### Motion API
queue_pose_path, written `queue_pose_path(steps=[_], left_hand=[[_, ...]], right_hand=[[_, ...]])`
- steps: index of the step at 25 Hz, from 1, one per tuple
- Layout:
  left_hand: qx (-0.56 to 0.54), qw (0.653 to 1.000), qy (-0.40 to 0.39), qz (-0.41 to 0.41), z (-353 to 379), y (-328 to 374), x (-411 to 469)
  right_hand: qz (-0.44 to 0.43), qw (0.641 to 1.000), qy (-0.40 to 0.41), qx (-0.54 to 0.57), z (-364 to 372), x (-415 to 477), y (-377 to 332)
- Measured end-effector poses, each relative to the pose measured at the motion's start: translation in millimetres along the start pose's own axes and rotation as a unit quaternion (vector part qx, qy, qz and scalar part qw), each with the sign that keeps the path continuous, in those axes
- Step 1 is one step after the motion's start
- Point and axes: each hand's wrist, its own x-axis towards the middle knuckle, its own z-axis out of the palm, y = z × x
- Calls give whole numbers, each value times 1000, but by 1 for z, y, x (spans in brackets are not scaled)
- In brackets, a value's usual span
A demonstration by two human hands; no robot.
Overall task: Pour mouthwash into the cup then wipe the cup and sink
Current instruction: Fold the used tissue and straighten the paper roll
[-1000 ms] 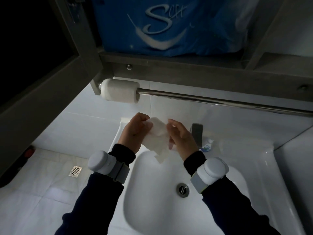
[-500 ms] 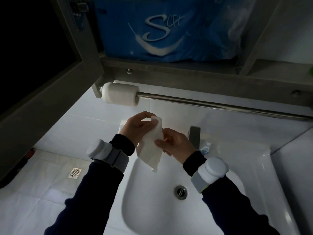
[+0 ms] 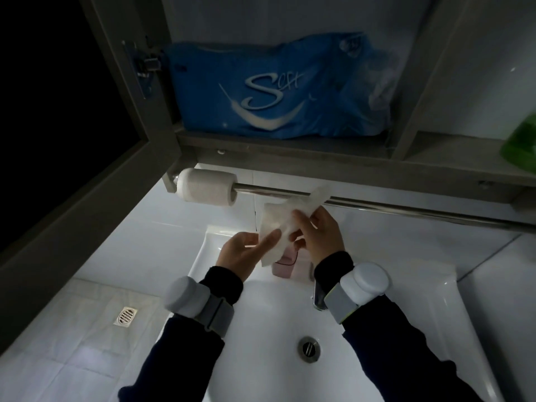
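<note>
We've got the tissue pinched in our right hand, its long axis slanting up-right; left hand lies open, flat under its lower end. The pink cup sits directly below, on the sink ledge, nearer our right

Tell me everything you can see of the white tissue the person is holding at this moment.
The tissue is a thin, white, soft-looking paper sheet, creased and partly folded, not flat. It is held in the air above the back of the sink, in front of the white wall tiles. The right hand pinches its upper part, from which one corner sticks up across the metal rail. The left hand touches its lower edge with open fingers. It partly hides a pinkish cup behind it.
</note>
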Motion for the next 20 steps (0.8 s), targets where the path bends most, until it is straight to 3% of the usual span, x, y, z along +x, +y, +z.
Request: queue_pose_path(steps=[4, 7, 11, 20], left_hand=[[-40, 986, 89, 133, -1, 23, 13], [-80, 979, 123, 145, -5, 41, 34], [-30, 969, 188, 160, 0, 56, 56], [45, 958, 134, 249, 7, 58, 72]], right_hand=[[-1, 1000, 6, 5, 3, 7, -14], [-19, 999, 26, 3, 3, 17, -29], [-47, 997, 55, 18, -1, 33, -34], [-42, 993, 70, -90, -18, 39, -34]])
